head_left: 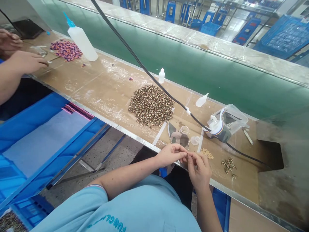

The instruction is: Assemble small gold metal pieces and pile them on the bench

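My left hand point(171, 154) and my right hand point(199, 168) meet at the near edge of the brown worktop point(108, 87), fingertips pinched together on a tiny piece I cannot make out. Behind the hands lies a big heap of small brown-and-gold beads point(151, 105). A small pile of pale gold bits point(207, 153) sits just beyond my right hand. A few assembled bead pieces point(228, 165) lie further right. Two small clear cups point(195, 140) stand close by.
A black cable point(145, 69) crosses the table to a clear plastic box point(231, 120). Small dropper bottles point(161, 75) and a large squeeze bottle point(80, 39) stand on the worktop. Another person's hands point(23, 61) work beside purple beads point(66, 50) at far left. Blue crates point(36, 135) sit below.
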Tool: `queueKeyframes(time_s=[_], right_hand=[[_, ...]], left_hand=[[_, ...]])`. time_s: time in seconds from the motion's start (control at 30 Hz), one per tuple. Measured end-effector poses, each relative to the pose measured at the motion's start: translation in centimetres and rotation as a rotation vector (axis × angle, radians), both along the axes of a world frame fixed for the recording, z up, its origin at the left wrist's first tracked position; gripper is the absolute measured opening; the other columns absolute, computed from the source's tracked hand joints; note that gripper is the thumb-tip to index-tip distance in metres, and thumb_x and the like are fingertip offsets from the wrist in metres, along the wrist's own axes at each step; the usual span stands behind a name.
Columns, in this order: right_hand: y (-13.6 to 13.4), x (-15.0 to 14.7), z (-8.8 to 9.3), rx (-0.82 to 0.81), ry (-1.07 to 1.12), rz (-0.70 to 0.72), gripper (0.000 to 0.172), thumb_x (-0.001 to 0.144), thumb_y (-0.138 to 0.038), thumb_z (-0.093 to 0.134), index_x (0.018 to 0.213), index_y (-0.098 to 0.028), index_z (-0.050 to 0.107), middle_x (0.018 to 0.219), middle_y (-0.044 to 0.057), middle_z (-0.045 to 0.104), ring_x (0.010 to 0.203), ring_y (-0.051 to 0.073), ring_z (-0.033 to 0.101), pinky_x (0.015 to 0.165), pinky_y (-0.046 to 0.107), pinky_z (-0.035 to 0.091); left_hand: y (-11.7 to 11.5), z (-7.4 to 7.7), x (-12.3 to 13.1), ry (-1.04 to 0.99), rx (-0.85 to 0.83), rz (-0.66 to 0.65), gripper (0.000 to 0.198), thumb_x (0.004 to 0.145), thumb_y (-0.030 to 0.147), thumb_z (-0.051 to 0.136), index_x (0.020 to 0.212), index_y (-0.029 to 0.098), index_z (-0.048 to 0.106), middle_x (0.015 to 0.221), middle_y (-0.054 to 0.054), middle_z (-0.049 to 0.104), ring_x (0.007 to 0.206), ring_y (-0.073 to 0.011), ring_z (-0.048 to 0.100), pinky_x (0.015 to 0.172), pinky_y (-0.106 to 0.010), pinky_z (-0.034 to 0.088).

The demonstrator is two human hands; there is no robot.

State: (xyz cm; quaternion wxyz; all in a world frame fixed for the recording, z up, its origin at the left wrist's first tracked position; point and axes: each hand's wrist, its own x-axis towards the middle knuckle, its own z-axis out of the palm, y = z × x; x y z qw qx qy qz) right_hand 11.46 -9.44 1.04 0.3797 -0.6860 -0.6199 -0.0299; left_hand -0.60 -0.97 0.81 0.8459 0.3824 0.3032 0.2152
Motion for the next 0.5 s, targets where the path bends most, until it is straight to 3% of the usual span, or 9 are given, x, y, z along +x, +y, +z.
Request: queueKeyframes(time_s=[0.33,0.5], right_hand=[[-0.32,0.0,0.26,-0.018,0.025,-0.012,0.012,0.086,-0.025,0.052,0.088,-0.021,0.063,0.082,0.003,0.063,0.068,0.012,0.059,0.06,0.024,0.048],[-0.52,0.58,0.08,-0.033,-0.04,0.03,0.013,0.088,-0.026,0.05,0.09,-0.022,0.062,0.084,0.004,0.062,0.075,0.013,0.06,0.066,0.025,0.049]], left_hand=[[-0.4,-0.18,-0.1,0.018,0.236,-0.005,0.032,0.074,0.043,0.064,0.078,0.012,0.06,0.065,-0.001,0.059,0.057,-0.0077,0.054,0.056,-0.02,0.046],[-0.4,-0.21,-0.12,0.052,0.352,-0.033,0.029,0.077,0.041,0.06,0.076,0.012,0.06,0.064,0.0,0.056,0.055,-0.0075,0.052,0.054,-0.02,0.047]])
